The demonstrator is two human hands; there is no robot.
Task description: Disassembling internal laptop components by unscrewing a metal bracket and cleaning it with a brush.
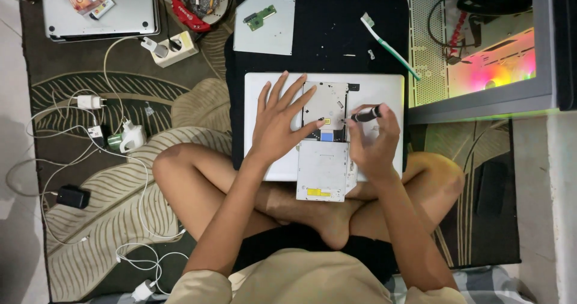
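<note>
A white laptop (381, 94) lies bottom-up on my crossed legs, over a black cloth (336, 33). An open bay in it shows a silver drive (327, 103). My left hand (281, 119) rests flat on the laptop, fingers spread, fingertips touching the drive's left edge. My right hand (374, 140) grips a small black screwdriver (365, 114) with its tip at the drive's right edge. A removed silver drive unit (323, 172) lies against the laptop's near edge, partly on my leg.
On the cloth lie a grey cover plate (267, 36) with a small green circuit board (259, 17), a toothbrush (389, 45) and tiny screws. A second laptop (99, 9), a power strip (174, 47), chargers and cables sit left on the rug. A lit computer case (481, 45) stands at right.
</note>
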